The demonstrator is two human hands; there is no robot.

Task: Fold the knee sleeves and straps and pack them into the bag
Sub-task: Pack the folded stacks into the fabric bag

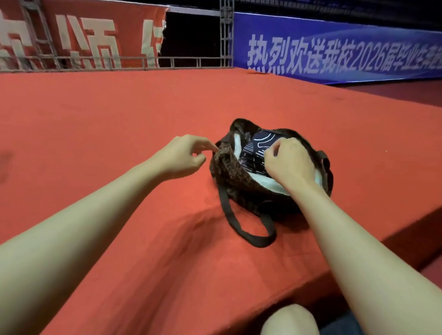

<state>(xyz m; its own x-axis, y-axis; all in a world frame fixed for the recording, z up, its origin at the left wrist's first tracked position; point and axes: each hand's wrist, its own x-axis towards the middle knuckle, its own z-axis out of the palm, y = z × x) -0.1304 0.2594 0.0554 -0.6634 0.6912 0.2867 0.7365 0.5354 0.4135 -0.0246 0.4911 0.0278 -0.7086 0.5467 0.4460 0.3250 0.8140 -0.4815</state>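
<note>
Knee sleeves (254, 151), dark with white line patterning, lie folded inside the bag (230, 173); their long axis seems to run from the near left toward the far right of the bag's mouth, though the right hand covers much of them. The bag is brown and soft, standing open on the red carpeted surface (114, 114) near its right edge, with a pale lining showing round the inside and one dark handle loop (247, 228) trailing toward the person.

The right hand (290, 163) is down in the bag's opening, right on top of the sleeves, its fingers (280, 147) curled and bunched; whether they pinch the fabric or only press it cannot be told. The left hand (184, 154) is just outside the bag on its left, fingers loosely curled, the fingertips touching or pinching the left rim; which one is unclear.

At the back a blue banner (351, 53) carries white Chinese writing that reads 热烈欢送我校2026届毕业生, the rest blurred. A red banner (80, 34) to its left shows large pale characters, cut off and not legible, behind a grey metal truss (226, 27). A bare knee (290, 327) shows at the bottom
</note>
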